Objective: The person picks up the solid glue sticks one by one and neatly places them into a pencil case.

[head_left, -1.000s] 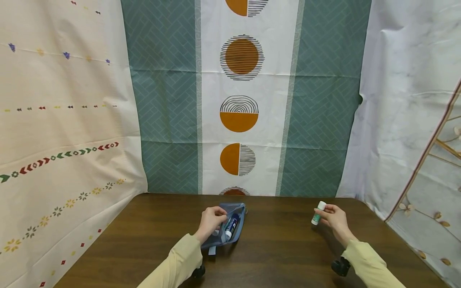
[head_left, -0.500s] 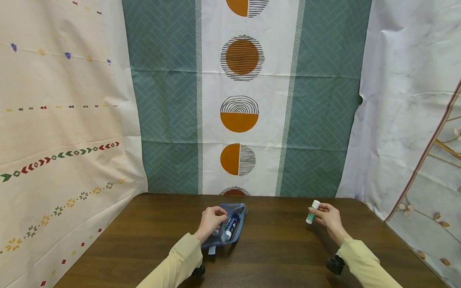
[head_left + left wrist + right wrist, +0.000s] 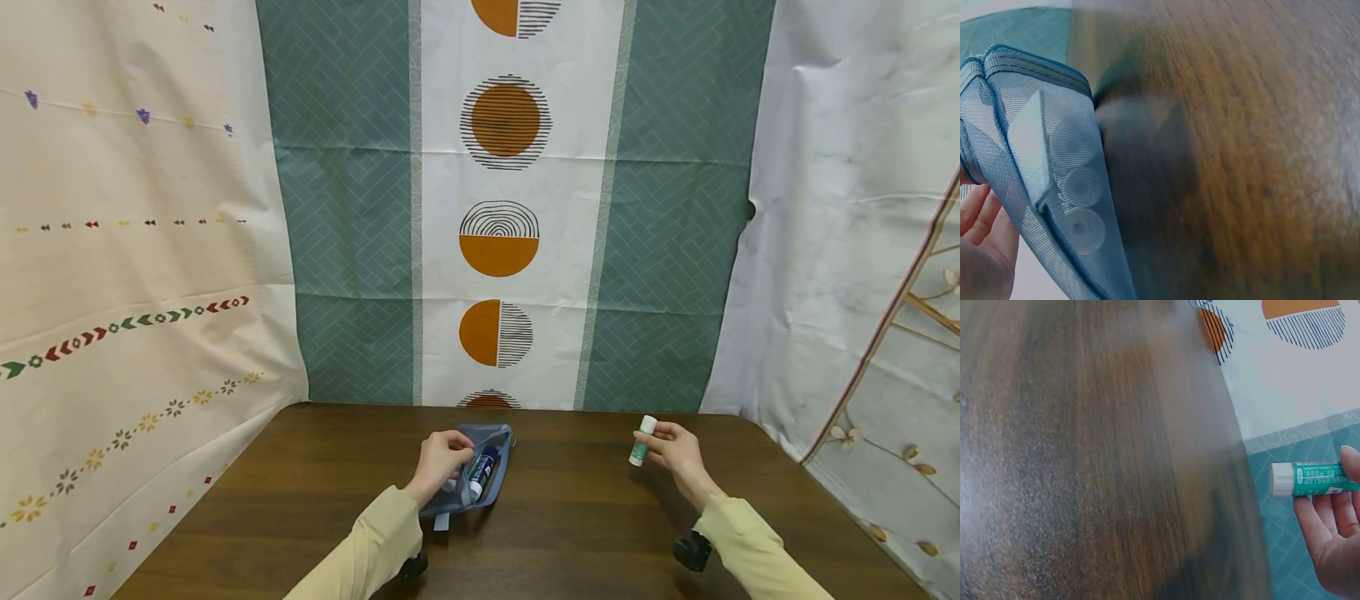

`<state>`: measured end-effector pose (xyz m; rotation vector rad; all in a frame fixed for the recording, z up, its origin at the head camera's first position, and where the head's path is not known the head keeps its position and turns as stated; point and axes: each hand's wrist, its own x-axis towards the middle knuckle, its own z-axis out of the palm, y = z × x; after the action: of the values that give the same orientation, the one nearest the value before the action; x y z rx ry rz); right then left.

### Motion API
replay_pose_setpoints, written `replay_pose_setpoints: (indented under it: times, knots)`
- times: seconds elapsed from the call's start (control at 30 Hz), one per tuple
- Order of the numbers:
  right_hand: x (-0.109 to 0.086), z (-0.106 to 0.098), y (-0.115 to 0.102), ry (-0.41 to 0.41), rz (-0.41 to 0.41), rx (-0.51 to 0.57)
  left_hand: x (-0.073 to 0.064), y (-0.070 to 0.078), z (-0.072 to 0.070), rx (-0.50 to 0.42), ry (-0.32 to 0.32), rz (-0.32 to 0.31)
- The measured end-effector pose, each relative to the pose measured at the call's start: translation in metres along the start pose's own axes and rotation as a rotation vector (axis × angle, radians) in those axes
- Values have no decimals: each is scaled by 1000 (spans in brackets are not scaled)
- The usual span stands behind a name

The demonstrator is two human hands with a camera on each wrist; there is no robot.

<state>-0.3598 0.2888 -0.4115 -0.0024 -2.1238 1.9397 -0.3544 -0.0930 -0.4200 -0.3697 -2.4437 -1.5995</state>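
Note:
My right hand point(image 3: 677, 457) pinches a green glue stick point(image 3: 639, 452) with a white cap, holding it up above the table. In the right wrist view, thumb and fingers grip the same stick point(image 3: 1319, 479) from the side. A blue mesh zip pouch point(image 3: 496, 492) lies open on the table, and my left hand point(image 3: 438, 463) holds its rim at the left side. Inside the pouch is a dark blue tube point(image 3: 483, 472) with a white end, likely another glue stick. Through the mesh in the left wrist view, pale round shapes point(image 3: 1084, 230) show; their kind is unclear.
The brown wooden table point(image 3: 570, 533) runs back to a hanging cloth point(image 3: 352, 250) of green and white panels. A patterned cream cloth point(image 3: 150, 317) borders the left side, and a white cloth point(image 3: 832, 250) the right. A pale tag point(image 3: 442, 522) sticks out from the pouch.
My right hand has moved left across the table with the green glue stick, closer to the pouch. The left hand and the pouch stay where they were.

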Motion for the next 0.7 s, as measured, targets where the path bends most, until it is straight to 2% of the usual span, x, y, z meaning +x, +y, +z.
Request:
replay_pose_setpoints:
  times: [0.07,0.17,0.27,0.3,0.4,0.5,0.53,0.7]
  knots:
    - [5,-2,8,-16,-30,25,0,0,0,1,1,2]
    - [4,-1,8,-29,-55,30,-1,1,0,-2,0,5]
    - [13,-3,21,-6,-33,45,-1,1,0,-4,-2,5]
    - [18,-5,27,-22,-42,72,-1,1,0,-3,-2,3]
    - [35,-8,49,-3,-35,107,-1,1,0,1,-1,1]
    - [47,-9,61,1,-54,106,-1,1,0,6,2,0]
    - [50,-8,64,26,-47,93,-1,1,0,5,3,0]
    - [51,-3,65,46,-29,73,-1,1,1,-7,4,3]
